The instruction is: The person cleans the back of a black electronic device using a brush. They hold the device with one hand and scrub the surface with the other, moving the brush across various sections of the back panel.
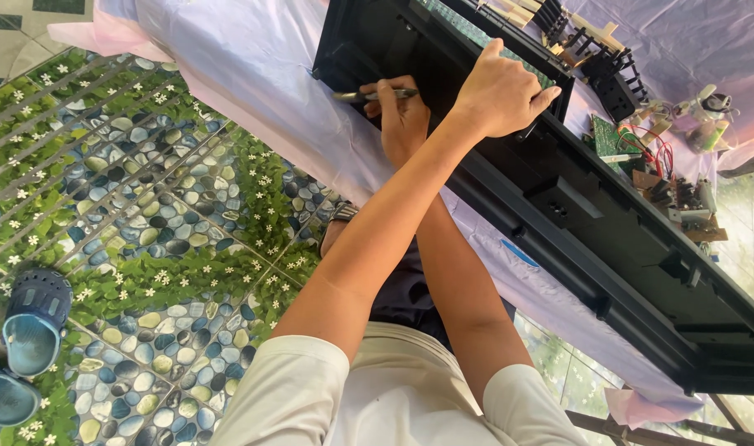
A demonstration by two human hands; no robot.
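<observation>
Fingers of the right hand point(403, 116) pinch a screwdriver point(373, 96) lying over the black case point(558, 206), at its left end. Crossing above, the left hand point(501, 92) curls its fingers over the case's far rim, near circuit boards point(641, 161).

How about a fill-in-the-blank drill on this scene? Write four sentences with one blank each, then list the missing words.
1. The slim metal tool is held in the ___ hand.
2. The left hand rests, fingers curled, on a long housing whose colour is ___.
3. The two forearms are ___ over each other.
4. The sandals on the pebble-patterned floor are ___ in colour.

Missing words: right; black; crossed; blue.
</observation>
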